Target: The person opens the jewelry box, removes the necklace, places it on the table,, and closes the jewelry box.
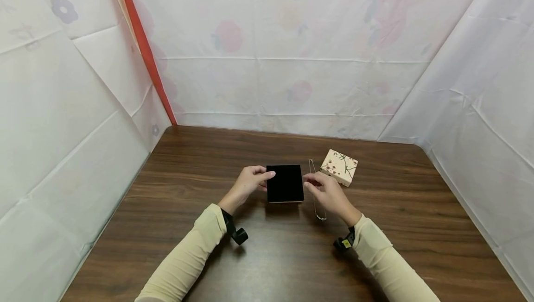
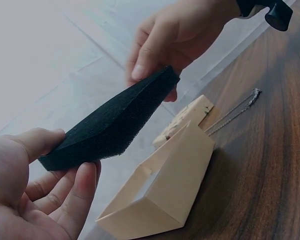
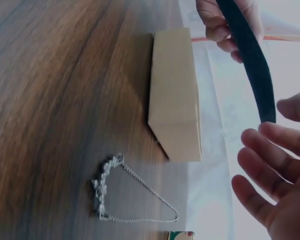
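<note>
Brown wooden tabletop (image 1: pixel 267 265). Left hand (image 1: pixel 246 184) pinches black foam pad (image 1: pixel 285 183) above open-topped box (image 2: pixel 181 175); right hand (image 1: pixel 329 193), fingers loosely spread, at pad's opposite edge, contact unclear. One-sided pinch could let pad tip; lowering right hand might snag necklace (image 3: pixel 102 187) beside it.

Black pad (image 1: pixel 285 182): hanging over the box (image 2: pixel 162 200), barring a straight drop into it; free gap underneath, though slim (plainest from the left wrist).
Pad's left edge: blocked by the left hand (image 1: pixel 247 181).
Pad's right edge: crowded by the right hand (image 1: pixel 327 193), right above the necklace (image 3: pixel 101 190).
Patterned lid (image 1: pixel 340 166): an obstacle just beyond the necklace.
Wooden table (image 1: pixel 175 191): passable left of the box and between the sleeves (image 1: pixel 183 255).
</note>
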A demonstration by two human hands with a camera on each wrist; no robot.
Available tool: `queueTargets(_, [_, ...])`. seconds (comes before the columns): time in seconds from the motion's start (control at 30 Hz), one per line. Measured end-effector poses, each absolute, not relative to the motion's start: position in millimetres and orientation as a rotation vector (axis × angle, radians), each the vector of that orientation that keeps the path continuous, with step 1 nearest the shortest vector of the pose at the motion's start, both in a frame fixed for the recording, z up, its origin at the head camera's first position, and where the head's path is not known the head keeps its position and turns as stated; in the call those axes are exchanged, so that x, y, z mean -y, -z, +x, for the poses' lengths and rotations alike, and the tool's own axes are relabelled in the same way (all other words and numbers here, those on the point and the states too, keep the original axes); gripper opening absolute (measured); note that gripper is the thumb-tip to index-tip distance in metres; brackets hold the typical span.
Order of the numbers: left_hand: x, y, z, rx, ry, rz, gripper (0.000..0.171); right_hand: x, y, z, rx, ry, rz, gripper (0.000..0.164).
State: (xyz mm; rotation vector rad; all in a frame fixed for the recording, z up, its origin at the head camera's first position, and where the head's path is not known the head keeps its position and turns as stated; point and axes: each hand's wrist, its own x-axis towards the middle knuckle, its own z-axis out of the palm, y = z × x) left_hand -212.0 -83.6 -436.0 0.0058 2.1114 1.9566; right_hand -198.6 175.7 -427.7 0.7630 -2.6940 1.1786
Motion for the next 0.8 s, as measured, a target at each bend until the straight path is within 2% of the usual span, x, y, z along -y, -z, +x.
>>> queueTargets(0.27, [83.3,406.8,-197.0,-2.086,-1.93,0.024,0.021,-170.3,425.1,-197.8,2.649,-1.267,0.695,0.023])
queueTargets(0.53, [83.8,434.4,-211.9,-2.07,-1.93,0.007,0.025,-165.0,428.6,-196.8,2.61,-1.305,0.676,0.021])
queueTargets(0.8, [82.6,438.0,-210.9,-2.095,-1.944,-0.006,0.026,-159.4,430.7,-195.8,2.631,-1.369,0.607,0.022])
